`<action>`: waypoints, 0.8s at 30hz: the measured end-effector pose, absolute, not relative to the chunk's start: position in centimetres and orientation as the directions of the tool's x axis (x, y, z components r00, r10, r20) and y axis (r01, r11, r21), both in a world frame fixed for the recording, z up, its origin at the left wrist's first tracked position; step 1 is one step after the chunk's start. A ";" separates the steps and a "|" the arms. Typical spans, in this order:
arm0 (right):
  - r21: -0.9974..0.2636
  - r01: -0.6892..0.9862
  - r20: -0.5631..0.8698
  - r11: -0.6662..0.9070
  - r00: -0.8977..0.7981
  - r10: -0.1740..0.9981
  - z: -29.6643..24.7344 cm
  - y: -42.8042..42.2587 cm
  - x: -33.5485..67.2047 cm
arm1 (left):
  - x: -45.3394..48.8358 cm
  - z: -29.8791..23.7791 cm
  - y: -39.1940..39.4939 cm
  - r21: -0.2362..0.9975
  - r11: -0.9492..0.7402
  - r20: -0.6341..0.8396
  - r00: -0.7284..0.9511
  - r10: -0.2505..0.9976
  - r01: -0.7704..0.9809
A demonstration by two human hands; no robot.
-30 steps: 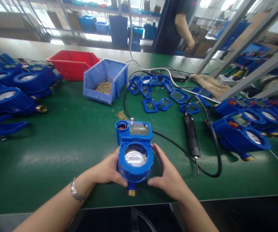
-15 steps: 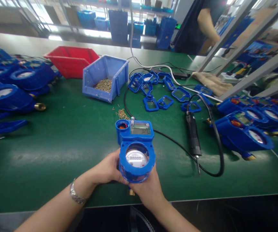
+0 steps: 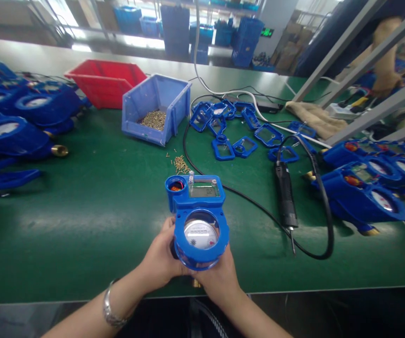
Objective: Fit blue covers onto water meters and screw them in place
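Both my hands hold a blue water meter (image 3: 202,258) near the front edge of the bench. Its round glass shows a white dial, and a small grey display sits above in a blue frame. My left hand (image 3: 162,256) is closed round its left side, and my right hand (image 3: 220,274) grips the right side from below. Most of my fingers are hidden beneath the meter. A brass fitting shows under it. Beyond the meter lies a small heap of brass screws (image 3: 181,164). To the right, a black electric screwdriver (image 3: 286,197) rests with its bit pointing toward me.
A blue bin (image 3: 177,119) of screws and a red bin (image 3: 100,96) stand behind. Loose blue frames (image 3: 223,151) lie at centre back. More meters crowd the left (image 3: 33,115) and right (image 3: 364,192). Black cable curves across the bench (image 3: 202,56). A person's arm shows beyond metal bars.
My view has shifted slightly, so bench items appear a little to the right. Both hands keep hold of the water meter. The other person's arm has moved to the right.
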State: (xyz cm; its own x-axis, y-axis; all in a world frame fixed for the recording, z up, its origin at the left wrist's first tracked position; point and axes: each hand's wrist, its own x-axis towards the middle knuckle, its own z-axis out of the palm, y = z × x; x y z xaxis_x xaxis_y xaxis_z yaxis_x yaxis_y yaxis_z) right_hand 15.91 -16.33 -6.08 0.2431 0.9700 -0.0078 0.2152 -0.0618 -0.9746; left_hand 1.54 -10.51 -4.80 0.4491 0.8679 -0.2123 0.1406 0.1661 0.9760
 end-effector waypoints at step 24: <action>-0.822 -0.534 -0.323 -0.199 0.148 0.935 -2.7 -12.0 19.7 | 2.5 -2.4 -6.8 0.923 0.283 -0.211 0.273 0.939 -0.262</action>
